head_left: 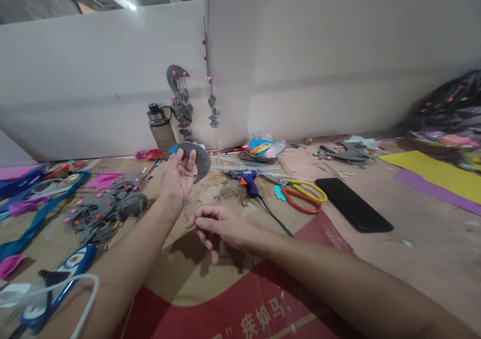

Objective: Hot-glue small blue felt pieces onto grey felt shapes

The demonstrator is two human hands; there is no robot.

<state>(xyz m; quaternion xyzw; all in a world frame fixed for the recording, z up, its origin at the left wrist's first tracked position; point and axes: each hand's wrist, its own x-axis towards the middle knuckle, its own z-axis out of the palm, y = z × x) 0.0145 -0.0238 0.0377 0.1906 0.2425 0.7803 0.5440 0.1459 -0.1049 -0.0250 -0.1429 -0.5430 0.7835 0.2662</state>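
My left hand (pixel 178 176) is raised over the cardboard, its fingers closed on a grey felt crescent (pixel 203 164). A blue tip shows beside the crescent's left end. Lower and to the right, my right hand (pixel 218 226) hovers with thumb and forefinger pinched and the other fingers curled; anything in the pinch is too small to make out. A blue glue gun (pixel 251 184) with an orange trigger lies just beyond my right hand. Scissors (pixel 305 196) with red and yellow handles rest beside it, near a small turquoise cut-out (pixel 279 192).
Grey felt pieces with pink and orange pompoms (pixel 108 203) are heaped at left. A bottle (pixel 161 131) stands by the white partition (pixel 319 53), where felt garlands (pixel 181 98) hang. A black phone (pixel 353 204) and yellow sheet (pixel 436 171) lie at right. A blue-handled tool (pixel 62 284) is front left.
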